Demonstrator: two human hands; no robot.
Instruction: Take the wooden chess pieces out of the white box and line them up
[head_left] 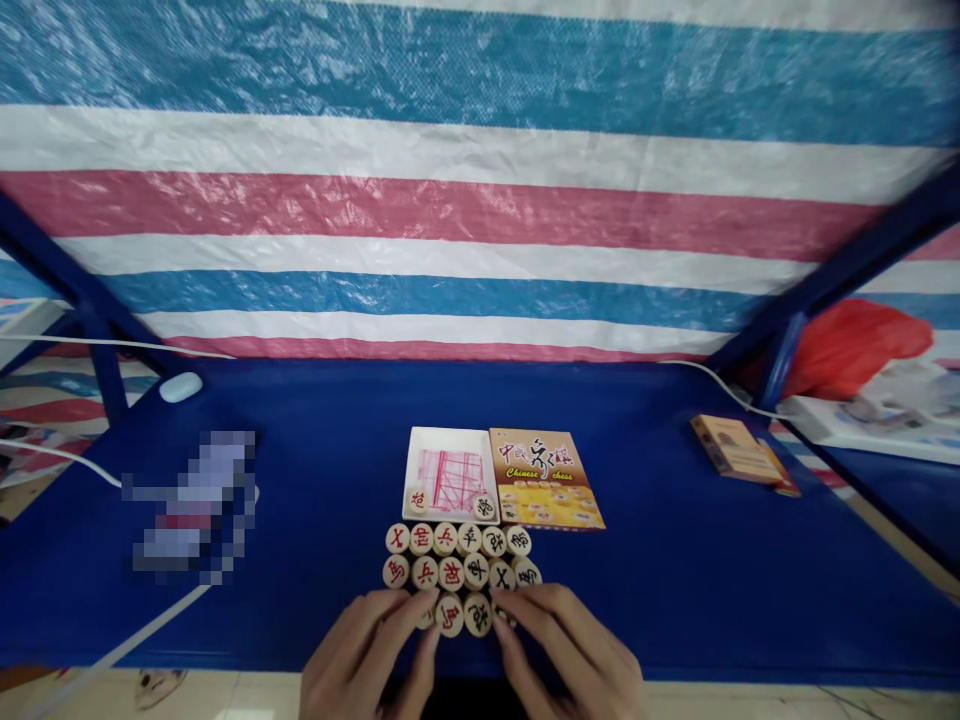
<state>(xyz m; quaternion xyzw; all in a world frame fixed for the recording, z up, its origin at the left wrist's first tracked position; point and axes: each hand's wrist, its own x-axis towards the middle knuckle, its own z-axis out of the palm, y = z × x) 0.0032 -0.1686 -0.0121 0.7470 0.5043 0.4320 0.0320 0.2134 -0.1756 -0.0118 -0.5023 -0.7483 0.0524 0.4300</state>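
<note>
Round wooden Chinese chess pieces (451, 573) with red and black characters stand in three rows near the table's front edge. Red ones are on the left of the rows, black ones on the right. At the front row's left end, my left hand (371, 650) pinches a chess piece (425, 614) between thumb and fingers, covering most of it. My right hand (566, 645) has its thumb and fingers closed around a piece at the right end, largely hidden. Between them sit a red-marked piece (449, 616) and a black-marked piece (477, 614).
Behind the rows lies a white box tray (452, 440) with two pieces in its front corners. Beside it is the Chinese chess box lid (551, 475). A small cardboard box (731, 447) is at right. A white mouse (181, 387) and a cable (154, 625) lie at left.
</note>
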